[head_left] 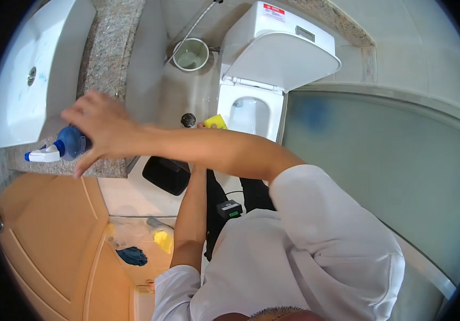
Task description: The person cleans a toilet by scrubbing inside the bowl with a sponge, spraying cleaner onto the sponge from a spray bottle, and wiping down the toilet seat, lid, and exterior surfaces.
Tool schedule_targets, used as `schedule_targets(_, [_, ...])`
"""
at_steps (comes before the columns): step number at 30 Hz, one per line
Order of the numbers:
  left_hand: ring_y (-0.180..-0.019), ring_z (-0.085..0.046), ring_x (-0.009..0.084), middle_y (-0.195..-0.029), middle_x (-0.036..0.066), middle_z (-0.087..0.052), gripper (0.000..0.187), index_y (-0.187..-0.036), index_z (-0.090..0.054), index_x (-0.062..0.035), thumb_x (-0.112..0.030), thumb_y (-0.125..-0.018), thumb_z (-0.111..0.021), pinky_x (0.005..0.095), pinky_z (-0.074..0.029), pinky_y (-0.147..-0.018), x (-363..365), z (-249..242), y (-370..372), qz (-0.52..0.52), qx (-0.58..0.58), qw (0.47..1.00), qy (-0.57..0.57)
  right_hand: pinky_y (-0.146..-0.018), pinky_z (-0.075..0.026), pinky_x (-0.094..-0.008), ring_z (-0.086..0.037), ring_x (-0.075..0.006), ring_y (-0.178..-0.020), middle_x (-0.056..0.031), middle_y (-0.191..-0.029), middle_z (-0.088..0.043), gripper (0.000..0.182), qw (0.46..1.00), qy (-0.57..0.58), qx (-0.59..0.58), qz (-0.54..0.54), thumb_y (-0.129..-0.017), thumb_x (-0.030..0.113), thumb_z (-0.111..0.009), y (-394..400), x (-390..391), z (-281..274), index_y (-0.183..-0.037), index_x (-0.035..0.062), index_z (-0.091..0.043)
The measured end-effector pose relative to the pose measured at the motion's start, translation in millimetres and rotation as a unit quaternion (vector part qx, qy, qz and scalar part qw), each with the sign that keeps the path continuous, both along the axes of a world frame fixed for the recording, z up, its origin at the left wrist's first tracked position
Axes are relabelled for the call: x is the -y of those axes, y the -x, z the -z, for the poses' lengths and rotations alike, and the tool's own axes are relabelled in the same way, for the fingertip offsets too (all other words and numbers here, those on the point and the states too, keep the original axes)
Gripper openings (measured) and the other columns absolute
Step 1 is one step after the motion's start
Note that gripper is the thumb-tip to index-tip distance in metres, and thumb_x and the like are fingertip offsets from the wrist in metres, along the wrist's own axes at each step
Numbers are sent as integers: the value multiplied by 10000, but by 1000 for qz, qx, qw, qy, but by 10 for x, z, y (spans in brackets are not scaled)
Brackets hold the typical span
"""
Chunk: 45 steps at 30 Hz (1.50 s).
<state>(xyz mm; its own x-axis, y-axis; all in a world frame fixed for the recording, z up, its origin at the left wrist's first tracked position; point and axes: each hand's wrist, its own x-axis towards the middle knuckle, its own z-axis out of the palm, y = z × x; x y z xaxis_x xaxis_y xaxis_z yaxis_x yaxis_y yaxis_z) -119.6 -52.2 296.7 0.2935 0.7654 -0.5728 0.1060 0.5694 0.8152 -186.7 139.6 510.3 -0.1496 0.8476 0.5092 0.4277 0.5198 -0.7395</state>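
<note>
My right arm crosses over my left and reaches the granite counter. There my right hand [101,125], partly blurred, is spread with thumb and fingers apart beside a blue spray bottle [72,142] with a white trigger head. The thumb points down past the bottle and overlaps the counter edge. My left arm passes beneath the right forearm, which hides most of my left hand [202,125]. Its fingertips show at a yellow sponge [215,122], held close to the front left of the toilet bowl [249,115].
A white basin [59,80] sits on the granite counter [107,59]. The toilet lid [289,59] is raised. A bucket [191,55] with liquid stands left of the toilet, a dark scourer-like clump [188,120] nearer. A black bin [167,175] and a glass partition [374,160] flank my legs.
</note>
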Motion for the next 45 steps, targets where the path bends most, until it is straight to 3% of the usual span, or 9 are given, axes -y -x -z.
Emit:
schedule_targets(5, [-979, -644, 128, -1072, 82, -669, 272, -1229, -566, -24, -159, -1027, -688, 308, -551, -828, -171, -39, -132, -46, 94, 991, 83, -979, -515, -411, -670, -295, -1063, -91, -1086, -742, 332, 945, 43, -9, 325, -811, 216, -841, -2674, 485, 167, -1113, 101, -764])
schedule_targets(6, [-962, -642, 129, -1058, 80, -665, 262, -1219, -561, -18, -133, -1018, -684, 306, -547, -822, -208, -12, -236, -73, 107, 990, 62, -934, -529, -415, -683, -296, -1024, -108, -1108, -743, 265, 895, -32, 150, 418, -847, 169, -807, -3416, 660, 218, -1095, 86, -766])
schedule_targets(9, [-943, -644, 139, -1048, 86, -666, 246, -1198, -560, -6, -96, -1000, -677, 310, -542, -818, -431, 28, -676, -148, 104, 984, 9, -873, -523, -433, -661, -295, -989, -111, -1007, -716, 230, 754, -23, 353, 553, -918, 291, -769, -4905, 1221, 266, -1053, 104, -767])
schedule_targets(16, [-1045, -643, 234, -1147, 122, -672, 300, -1228, -582, 22, -134, -981, -649, 373, -515, -931, -374, -733, -2093, -26, 54, 983, -171, -779, -554, -372, -672, -234, -916, -131, -1088, -692, 366, 901, 263, 55, 341, -985, 265, -737, -4097, 2221, 782, -1289, 62, -722])
schedule_targets(20, [-1281, -559, 231, -1368, 122, -609, 516, -1502, -509, 5, -118, -1002, -487, 380, -414, -1134, -10, -798, -2128, 93, 199, 975, -29, -901, -548, -324, -660, -183, -1000, -125, -1197, -701, 420, 859, 284, -216, 367, -1012, 157, -710, -4019, 2555, 1154, -1402, 13, -650])
schedule_targets(25, [-1492, -448, 263, -1596, 129, -506, 570, -1543, -505, -10, -40, -976, -451, 385, -350, -1218, 175, -863, -2277, 188, 122, 957, -184, -967, -514, -290, -625, -123, -1107, -67, -1175, -707, 367, 819, 290, -346, 353, -1039, 148, -685, -4062, 2816, 1183, -1369, -11, -661])
schedule_targets(28, [-1260, -643, 184, -1437, 105, -666, 470, -1420, -662, -91, 30, -969, -601, 301, -530, -981, 200, -893, -2329, 192, 158, 959, -136, -828, -509, -260, -626, -97, -951, -26, -1048, -694, 257, 819, 255, -314, 407, -1038, 146, -691, -4307, 2887, 1202, -1241, -11, -684])
schedule_targets(35, [-1090, -684, 150, -1205, 76, -736, 297, -1278, -715, -71, -132, -988, -687, 299, -550, -815, -39, -87, -1794, 59, -84, 978, -181, -704, -459, -235, -564, -86, -780, -41, -958, -651, 197, 844, 81, -222, 482, -1011, 57, -682, -4776, 2228, 944, -1185, -29, -647])
schedule_targets(45, [-1239, -620, 310, -1291, 91, -673, 335, -1264, -709, -110, -271, -976, -654, 461, -523, -1008, 58, 1418, -780, 167, -280, 926, -191, -824, -514, -446, -615, -342, -1016, -119, -1052, -673, 264, 837, -270, 148, 453, -823, -22, -751, -4334, 825, 1523, -1080, 22, -708])
